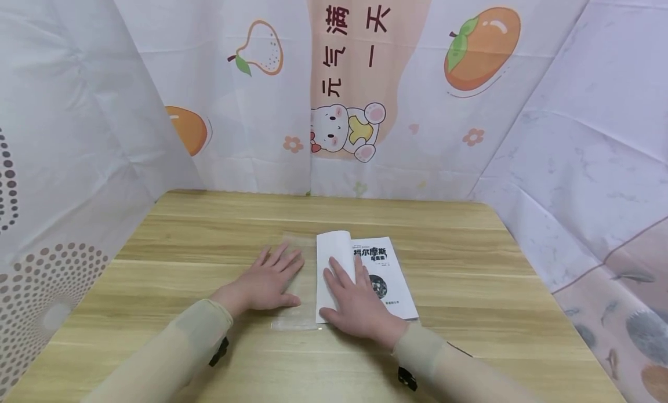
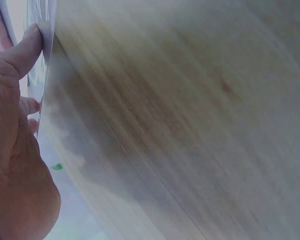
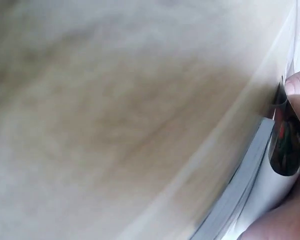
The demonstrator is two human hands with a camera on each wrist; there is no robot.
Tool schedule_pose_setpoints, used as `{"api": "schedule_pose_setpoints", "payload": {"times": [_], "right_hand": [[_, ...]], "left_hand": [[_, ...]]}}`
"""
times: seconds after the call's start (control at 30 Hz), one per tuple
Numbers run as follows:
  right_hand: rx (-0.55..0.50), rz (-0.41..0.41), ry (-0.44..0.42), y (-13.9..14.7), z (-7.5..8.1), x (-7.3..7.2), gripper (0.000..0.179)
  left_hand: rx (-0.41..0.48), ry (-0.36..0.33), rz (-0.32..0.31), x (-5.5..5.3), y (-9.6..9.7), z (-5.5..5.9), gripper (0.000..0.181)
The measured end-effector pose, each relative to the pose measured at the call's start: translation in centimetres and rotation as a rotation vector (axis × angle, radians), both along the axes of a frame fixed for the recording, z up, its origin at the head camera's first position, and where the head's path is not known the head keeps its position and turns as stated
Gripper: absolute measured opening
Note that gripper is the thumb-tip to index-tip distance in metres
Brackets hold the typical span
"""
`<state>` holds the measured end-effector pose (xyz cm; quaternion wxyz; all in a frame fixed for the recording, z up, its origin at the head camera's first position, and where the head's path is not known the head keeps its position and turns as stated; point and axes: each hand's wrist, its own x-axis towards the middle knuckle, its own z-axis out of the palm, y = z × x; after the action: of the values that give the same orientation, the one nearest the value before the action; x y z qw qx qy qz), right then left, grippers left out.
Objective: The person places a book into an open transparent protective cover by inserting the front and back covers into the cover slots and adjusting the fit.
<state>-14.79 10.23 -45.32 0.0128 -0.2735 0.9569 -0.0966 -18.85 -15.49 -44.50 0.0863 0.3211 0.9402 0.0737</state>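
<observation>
A paperback book (image 1: 400, 278) lies on the table, its black-printed title page facing up. To the left, its white inner cover (image 1: 334, 246) is folded out. My right hand (image 1: 360, 307) presses on that cover with spread fingers. In the right wrist view the cover curls beside the page block (image 3: 240, 185), showing a dark, coloured outer face (image 3: 288, 142). A clear plastic book cover (image 1: 305, 281) extends left from under the white cover. My left hand (image 1: 271, 281) rests on the plastic, fingers spread. The left wrist view shows my left thumb (image 2: 27, 52) against the plastic's edge.
The wooden table (image 1: 209, 223) reaches back to a white printed curtain (image 1: 417, 130) with fruit and a cartoon bear. Similar cloth hangs at the left (image 1: 68, 130) and right (image 1: 584, 130) sides. Both wrists wear small black devices below pale sleeves (image 1: 172, 345).
</observation>
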Motion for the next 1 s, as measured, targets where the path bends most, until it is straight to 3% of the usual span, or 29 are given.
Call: {"api": "schedule_pose_setpoints", "payload": {"times": [0.23, 0.4, 0.53, 0.8, 1.0], "right_hand": [[0.006, -0.041, 0.042, -0.5, 0.0, -0.1, 0.082], [-0.019, -0.048, 0.038, -0.6, -0.1, -0.2, 0.083], [-0.03, -0.036, 0.031, -0.6, 0.0, -0.3, 0.083], [-0.076, -0.068, -0.027, -0.5, 0.2, -0.5, 0.081], [-0.07, -0.066, -0.023, -0.6, 0.2, -0.5, 0.081]], "left_hand": [[-0.01, 0.139, 0.002, 0.5, 0.3, 0.1, 0.078], [-0.013, 0.154, 0.014, 1.3, 0.5, -0.3, 0.065], [-0.003, 0.106, 0.012, 1.8, 0.3, -0.1, 0.067], [-0.001, -0.082, -0.036, 1.4, -1.0, 0.8, 0.089], [0.004, -0.114, -0.032, 1.3, -1.1, 1.2, 0.091]]}}
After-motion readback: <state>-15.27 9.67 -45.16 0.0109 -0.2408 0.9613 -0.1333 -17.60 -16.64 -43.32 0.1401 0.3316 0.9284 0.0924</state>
